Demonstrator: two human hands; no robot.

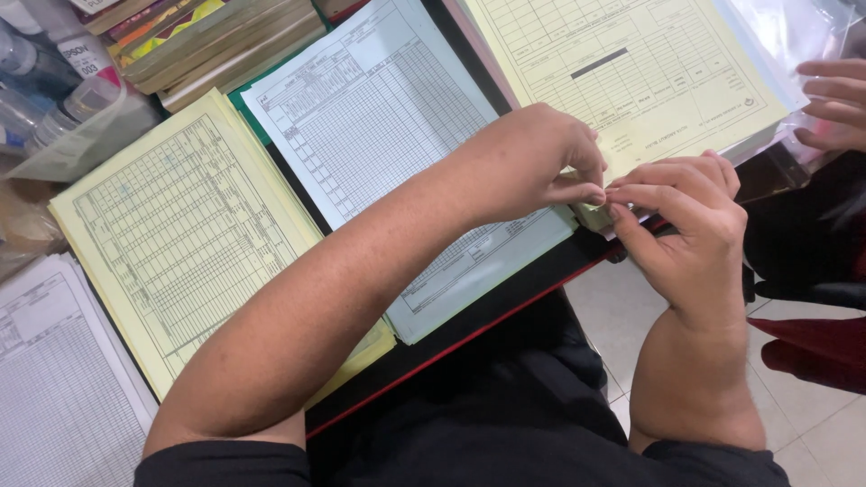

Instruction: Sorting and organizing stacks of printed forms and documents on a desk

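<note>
Both hands (613, 194) pinch yellow stack (631, 135) (corner)

A pale blue stack of gridded forms (379, 135) lies at the centre of the frame. Left of it sits a yellow stack of forms (180, 234), with white gridded sheets (54, 379) at lower left. Ink bottles (54, 81) and stacked books (216, 41) fill the upper left. Another person's hand (834, 104) rests at the right edge.

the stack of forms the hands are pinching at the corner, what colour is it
Pale yellow stack of forms, printed with a grid of dark lines; seen in the head view.
</note>
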